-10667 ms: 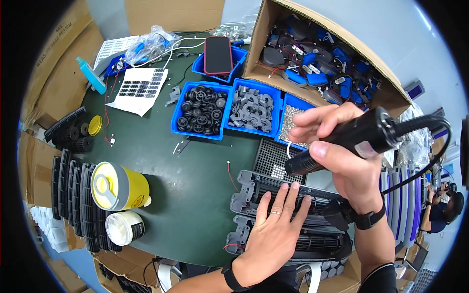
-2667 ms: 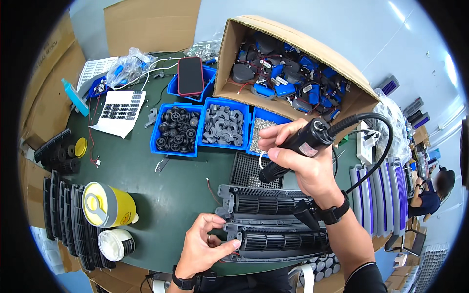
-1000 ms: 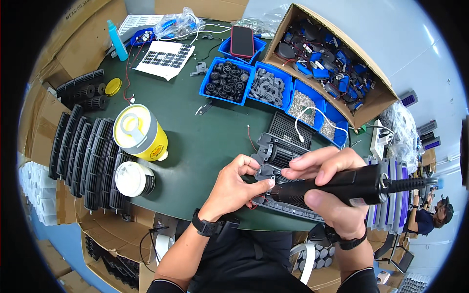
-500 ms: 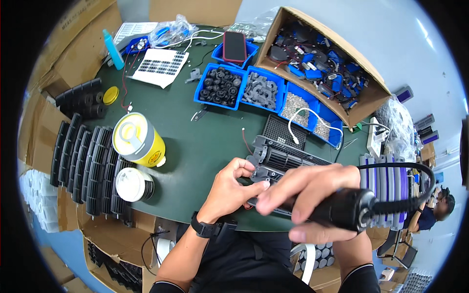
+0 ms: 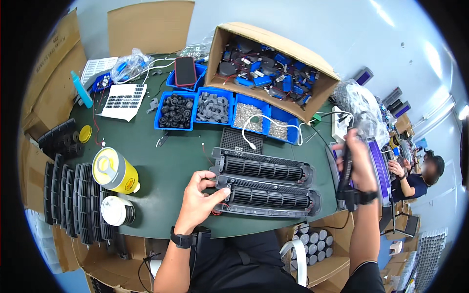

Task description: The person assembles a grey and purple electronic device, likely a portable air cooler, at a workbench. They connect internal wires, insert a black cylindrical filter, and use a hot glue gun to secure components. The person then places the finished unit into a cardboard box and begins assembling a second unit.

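Two long dark grey fan housings lie side by side on the green table, each with a ribbed black roller inside: a far housing [image 5: 264, 168] and a near housing [image 5: 268, 199]. My left hand [image 5: 199, 202] grips their left ends, thumb on the near one and fingers curled by the far one. Thin red wires [image 5: 218, 211] show below the near housing's left end. To the right, apart from the housings, my right hand [image 5: 361, 166] is wrapped around a black corded electric screwdriver [image 5: 346, 183], held roughly upright and partly blurred by motion.
Blue bins hold black wheels [image 5: 176, 111], grey brackets [image 5: 213, 107] and screws [image 5: 250, 117]. Behind stands a carton [image 5: 320, 83] of blue-wrapped parts. A yellow jug [image 5: 115, 171], white tub [image 5: 117, 211] and rows of black rollers [image 5: 83, 200] stand left. A co-worker [image 5: 415, 178] sits right.
My right hand has swung the screwdriver away from above the housings, to the right, uncovering them. My left hand stays at their left ends. The whole view has shifted.
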`<state>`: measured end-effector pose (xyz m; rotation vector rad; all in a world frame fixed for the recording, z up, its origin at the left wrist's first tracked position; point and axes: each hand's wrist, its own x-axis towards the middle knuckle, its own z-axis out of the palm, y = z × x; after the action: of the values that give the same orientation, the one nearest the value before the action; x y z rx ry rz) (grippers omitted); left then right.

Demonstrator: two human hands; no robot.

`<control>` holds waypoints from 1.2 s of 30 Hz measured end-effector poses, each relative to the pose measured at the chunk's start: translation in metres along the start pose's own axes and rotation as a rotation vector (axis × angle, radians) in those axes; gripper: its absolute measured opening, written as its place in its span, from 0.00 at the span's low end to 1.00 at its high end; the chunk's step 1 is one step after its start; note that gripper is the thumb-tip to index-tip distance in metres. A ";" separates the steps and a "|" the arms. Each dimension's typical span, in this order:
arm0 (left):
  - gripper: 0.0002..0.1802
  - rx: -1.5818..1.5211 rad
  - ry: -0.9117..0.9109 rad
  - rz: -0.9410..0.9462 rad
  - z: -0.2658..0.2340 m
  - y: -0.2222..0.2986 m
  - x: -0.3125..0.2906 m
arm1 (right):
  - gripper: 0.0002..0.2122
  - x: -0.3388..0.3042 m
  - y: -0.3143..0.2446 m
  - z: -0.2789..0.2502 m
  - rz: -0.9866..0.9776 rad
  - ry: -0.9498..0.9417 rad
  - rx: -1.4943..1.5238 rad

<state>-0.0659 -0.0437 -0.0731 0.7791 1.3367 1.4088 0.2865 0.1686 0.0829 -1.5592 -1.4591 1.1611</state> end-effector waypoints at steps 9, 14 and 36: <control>0.51 0.118 0.042 0.036 0.022 -0.005 -0.012 | 0.35 0.050 0.155 -0.013 -0.425 0.068 -1.056; 0.56 0.064 0.202 -0.021 0.026 -0.006 -0.033 | 0.15 -0.022 0.057 0.024 -0.391 -0.361 -1.339; 0.42 -0.295 0.325 -0.016 0.086 0.019 -0.040 | 0.07 -0.016 -0.046 0.109 -1.020 -0.042 -0.968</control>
<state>0.0218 -0.0518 -0.0315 0.3534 1.3278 1.7240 0.1687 0.1495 0.0890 -0.9547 -2.5679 -0.1689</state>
